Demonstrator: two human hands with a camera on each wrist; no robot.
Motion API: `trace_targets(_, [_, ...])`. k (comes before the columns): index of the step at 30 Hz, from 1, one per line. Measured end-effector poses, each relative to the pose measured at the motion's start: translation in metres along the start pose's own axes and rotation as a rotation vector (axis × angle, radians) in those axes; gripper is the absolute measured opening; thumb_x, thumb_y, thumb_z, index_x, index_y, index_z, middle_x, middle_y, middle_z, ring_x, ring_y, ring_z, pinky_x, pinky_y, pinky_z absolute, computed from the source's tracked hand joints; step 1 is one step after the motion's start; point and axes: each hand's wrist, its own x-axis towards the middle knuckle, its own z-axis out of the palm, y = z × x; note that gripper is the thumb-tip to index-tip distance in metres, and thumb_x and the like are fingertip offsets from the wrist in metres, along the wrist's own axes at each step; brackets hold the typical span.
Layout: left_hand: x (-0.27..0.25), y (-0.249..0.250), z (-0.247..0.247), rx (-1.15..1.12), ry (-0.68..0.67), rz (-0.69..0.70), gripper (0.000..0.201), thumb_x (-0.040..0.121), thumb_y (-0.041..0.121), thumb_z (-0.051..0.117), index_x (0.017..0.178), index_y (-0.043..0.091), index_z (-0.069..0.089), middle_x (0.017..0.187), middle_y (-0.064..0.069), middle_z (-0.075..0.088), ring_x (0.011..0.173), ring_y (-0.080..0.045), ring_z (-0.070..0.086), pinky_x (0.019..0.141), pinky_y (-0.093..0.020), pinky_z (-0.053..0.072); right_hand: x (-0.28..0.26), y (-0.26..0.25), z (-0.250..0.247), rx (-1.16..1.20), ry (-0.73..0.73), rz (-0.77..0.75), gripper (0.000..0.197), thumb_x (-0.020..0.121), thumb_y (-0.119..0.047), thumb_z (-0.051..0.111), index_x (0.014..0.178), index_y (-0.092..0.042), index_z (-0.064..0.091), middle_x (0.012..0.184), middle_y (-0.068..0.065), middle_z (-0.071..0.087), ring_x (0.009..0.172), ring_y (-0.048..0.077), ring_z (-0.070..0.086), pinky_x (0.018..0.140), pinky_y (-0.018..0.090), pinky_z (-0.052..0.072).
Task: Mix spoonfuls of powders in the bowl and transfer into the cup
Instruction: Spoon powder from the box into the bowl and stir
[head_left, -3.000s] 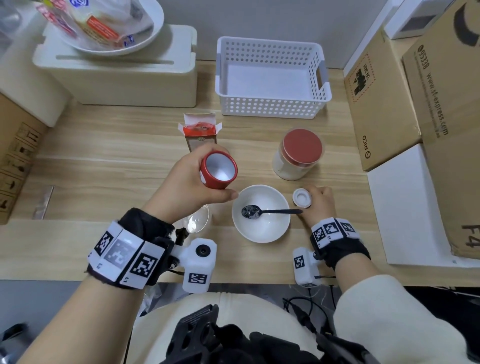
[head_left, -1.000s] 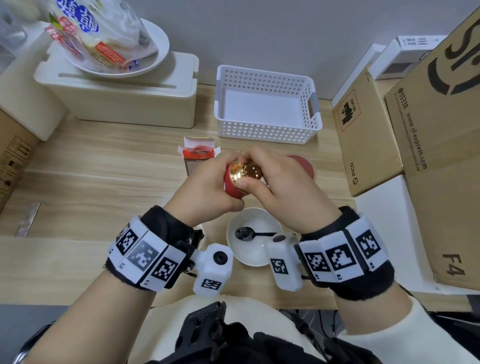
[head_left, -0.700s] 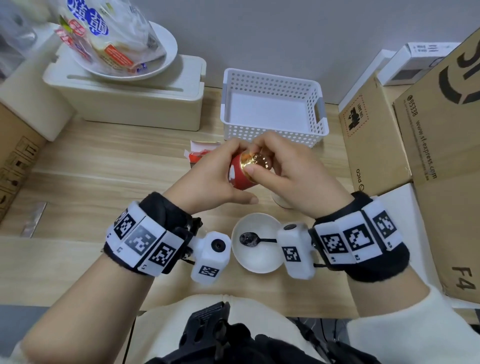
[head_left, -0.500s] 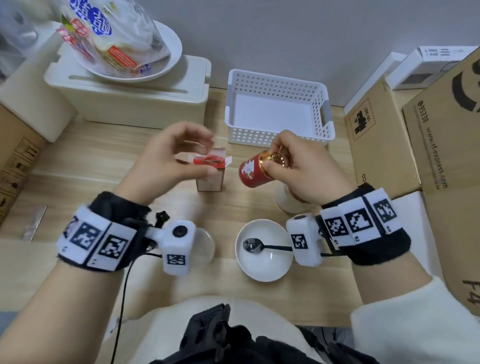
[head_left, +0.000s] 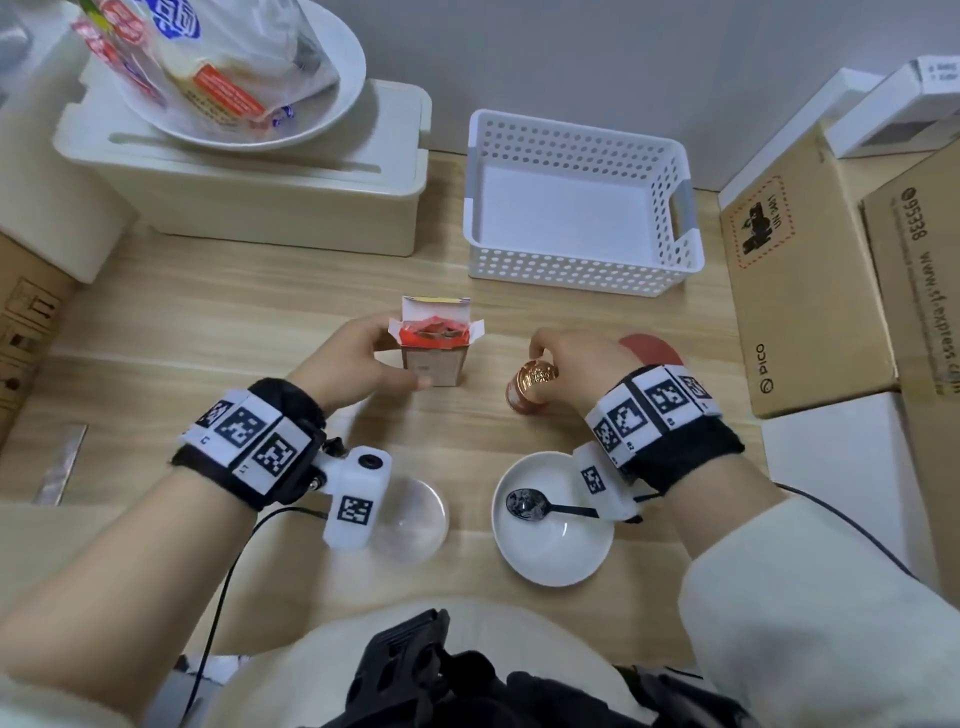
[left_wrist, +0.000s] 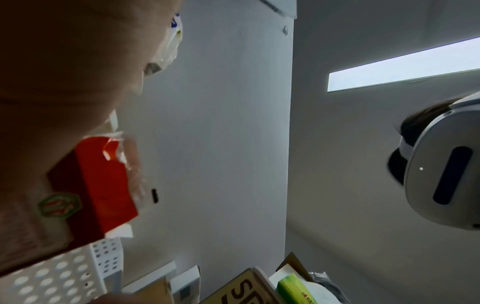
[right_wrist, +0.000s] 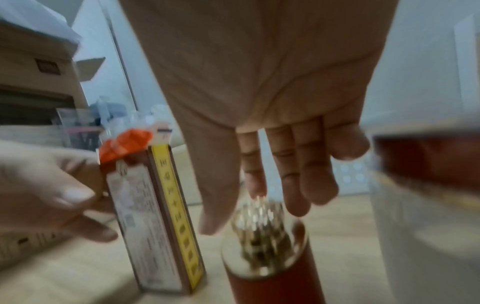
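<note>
The left hand is gripping the open carton with curled fingers. The right hand is hanging with loose, straight fingers over the red can, standing beside the carton. The bowl with the spoon is sitting nearer the person.

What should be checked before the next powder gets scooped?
1. Red tin capped and standing on the table: ok.
2. Right hand free: ok, its fingers are straight above the gold cap.
3. Left hand grips the open carton: ok.
4. Spoon within reach, lying in the white bowl: ok.
5. Clear cup upright beside the bowl: ok.
6. Powder left in the carton: cannot tell.
</note>
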Motion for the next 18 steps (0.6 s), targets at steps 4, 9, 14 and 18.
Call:
trace_targets(4, [0.006, -0.006, 0.003, 0.067, 0.083, 0.029, 0.025, 0.074, 0.005, 0.073, 0.083, 0.028, 0.065, 0.094, 0.009, 0.068, 0.088, 0.000, 0.062, 0.088, -0.025, 0.042, -0.035, 0.011, -0.017, 0.235, 0.140, -0.077, 0.031, 0.078, -0.032, 0.067, 0.105, -0.026, 0.053, 0.087, -0.005, 0.057, 0.076, 0.011, 0.053, 0.063, 0.026, 0.041])
trace_targets(9, [-0.007, 0.005, 0.000, 0.074, 0.163, 0.061, 0.015, 0.076, 0.010, 0.073, 0.082, 0.022, 0.066, 0.092, 0.005, 0.069, 0.089, 0.002, 0.063, 0.083, -0.015, 0.044, -0.092, 0.034, -0.003, 0.417, 0.150, -0.021, 0.017, 0.076, -0.026, 0.071, 0.079, -0.023, 0.055, 0.072, -0.001, 0.059, 0.068, 0.016, 0.054, 0.064, 0.031, 0.042])
trace_targets(14, [-0.032, 0.037, 0.006, -0.045, 0.225, 0.162, 0.019, 0.076, 0.004, 0.070, 0.082, 0.020, 0.062, 0.069, 0.025, 0.069, 0.074, 0.014, 0.061, 0.069, -0.005, 0.046, -0.113, 0.057, 0.038, 0.309, -0.028, 0.155, 0.029, 0.074, -0.042, 0.068, 0.082, -0.020, 0.052, 0.072, -0.002, 0.058, 0.069, 0.016, 0.055, 0.065, 0.034, 0.043])
trace_targets(18, [-0.053, 0.053, 0.022, -0.080, 0.230, 0.253, 0.026, 0.075, 0.004, 0.069, 0.084, 0.027, 0.063, 0.073, 0.030, 0.069, 0.077, 0.011, 0.063, 0.070, -0.007, 0.046, -0.121, 0.056, 0.060, 0.494, -0.012, 0.133, 0.026, 0.072, -0.024, 0.075, 0.079, -0.022, 0.050, 0.062, -0.003, 0.057, 0.062, 0.015, 0.056, 0.065, 0.035, 0.046])
